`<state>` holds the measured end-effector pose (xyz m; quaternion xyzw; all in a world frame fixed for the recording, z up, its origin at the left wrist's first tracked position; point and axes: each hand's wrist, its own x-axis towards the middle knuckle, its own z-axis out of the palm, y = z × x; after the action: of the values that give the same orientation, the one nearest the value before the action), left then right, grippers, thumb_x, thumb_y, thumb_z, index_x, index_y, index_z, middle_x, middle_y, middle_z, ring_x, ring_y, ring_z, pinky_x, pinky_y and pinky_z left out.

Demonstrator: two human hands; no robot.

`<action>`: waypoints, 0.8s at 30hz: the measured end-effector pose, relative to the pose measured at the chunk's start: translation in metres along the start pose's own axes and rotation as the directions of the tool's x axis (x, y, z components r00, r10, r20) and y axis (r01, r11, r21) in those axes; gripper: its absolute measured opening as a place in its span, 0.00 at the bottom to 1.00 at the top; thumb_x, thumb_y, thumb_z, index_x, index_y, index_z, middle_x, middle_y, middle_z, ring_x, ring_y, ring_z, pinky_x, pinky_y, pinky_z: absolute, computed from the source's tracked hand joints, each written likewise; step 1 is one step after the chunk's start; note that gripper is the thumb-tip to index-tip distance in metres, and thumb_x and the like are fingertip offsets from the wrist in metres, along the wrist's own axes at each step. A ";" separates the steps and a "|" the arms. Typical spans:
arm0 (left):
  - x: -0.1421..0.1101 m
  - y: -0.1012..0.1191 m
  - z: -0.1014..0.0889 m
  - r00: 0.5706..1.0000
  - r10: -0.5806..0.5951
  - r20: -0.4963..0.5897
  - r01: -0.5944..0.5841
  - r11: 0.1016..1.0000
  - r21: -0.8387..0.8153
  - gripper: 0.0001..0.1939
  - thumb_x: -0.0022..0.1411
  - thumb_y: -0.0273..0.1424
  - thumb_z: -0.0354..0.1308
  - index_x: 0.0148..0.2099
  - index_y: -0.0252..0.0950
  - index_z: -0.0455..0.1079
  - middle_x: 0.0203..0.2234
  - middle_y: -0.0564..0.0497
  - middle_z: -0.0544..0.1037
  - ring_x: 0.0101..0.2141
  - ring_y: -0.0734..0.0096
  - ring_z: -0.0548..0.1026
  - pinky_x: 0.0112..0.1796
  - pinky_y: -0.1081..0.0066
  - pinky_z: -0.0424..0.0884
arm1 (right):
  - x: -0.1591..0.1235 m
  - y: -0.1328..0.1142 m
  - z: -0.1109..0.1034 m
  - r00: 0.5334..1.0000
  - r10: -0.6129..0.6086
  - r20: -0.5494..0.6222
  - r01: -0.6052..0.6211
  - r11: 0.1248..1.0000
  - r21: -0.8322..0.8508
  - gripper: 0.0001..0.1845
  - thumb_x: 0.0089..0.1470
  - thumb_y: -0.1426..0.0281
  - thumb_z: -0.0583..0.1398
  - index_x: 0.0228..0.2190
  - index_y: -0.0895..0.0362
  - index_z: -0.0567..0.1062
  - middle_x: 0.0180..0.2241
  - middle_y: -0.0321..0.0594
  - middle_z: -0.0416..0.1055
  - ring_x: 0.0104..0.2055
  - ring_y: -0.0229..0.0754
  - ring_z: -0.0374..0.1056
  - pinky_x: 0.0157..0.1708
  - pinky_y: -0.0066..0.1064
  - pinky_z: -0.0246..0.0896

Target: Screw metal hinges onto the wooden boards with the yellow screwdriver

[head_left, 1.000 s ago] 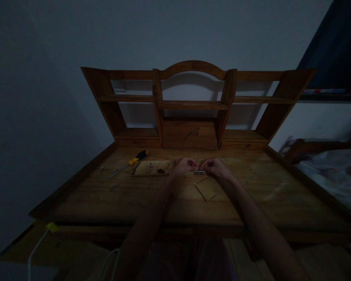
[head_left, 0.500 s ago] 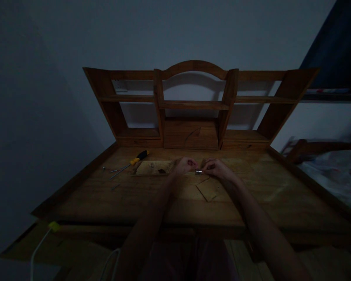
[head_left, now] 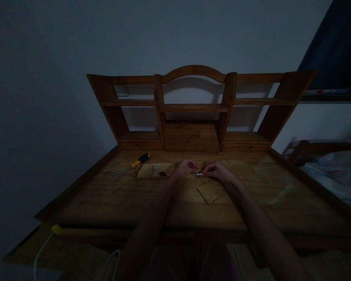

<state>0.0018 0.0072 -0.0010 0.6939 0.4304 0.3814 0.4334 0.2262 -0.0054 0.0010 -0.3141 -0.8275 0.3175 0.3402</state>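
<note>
1 small silvery piece [head_left: 199, 175] glints between the fingers [head_left: 210, 168].

Metal piece [head_left: 199, 175] — too small to tell, bedding [head_left: 335, 171] — cropped

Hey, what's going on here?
A person sits or stands at a wooden desk, with the fingertips of the left hand and right hand close together at a small shiny metal piece. It's too dark to tell how firmly either hand grips it. A square piece lies nearer the person, and a yellow-and-black screwdriver lies off to the left.
</note>
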 end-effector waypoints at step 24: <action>-0.007 -0.005 -0.020 0.995 0.092 -0.047 -0.089 0.994 0.070 0.17 0.49 0.38 0.71 0.39 0.33 0.77 0.35 0.45 0.81 0.36 0.68 0.76 0.41 0.69 0.71 | 0.007 0.031 0.005 0.997 -0.071 0.010 0.072 0.993 -0.092 0.12 0.52 0.58 0.68 0.31 0.53 0.85 0.36 0.44 0.75 0.38 0.44 0.71 0.39 0.33 0.64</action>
<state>-0.0196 0.0074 -0.0001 0.7173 0.4220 0.4031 0.3807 0.2280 0.0169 -0.0219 -0.2984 -0.8532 0.2679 0.3336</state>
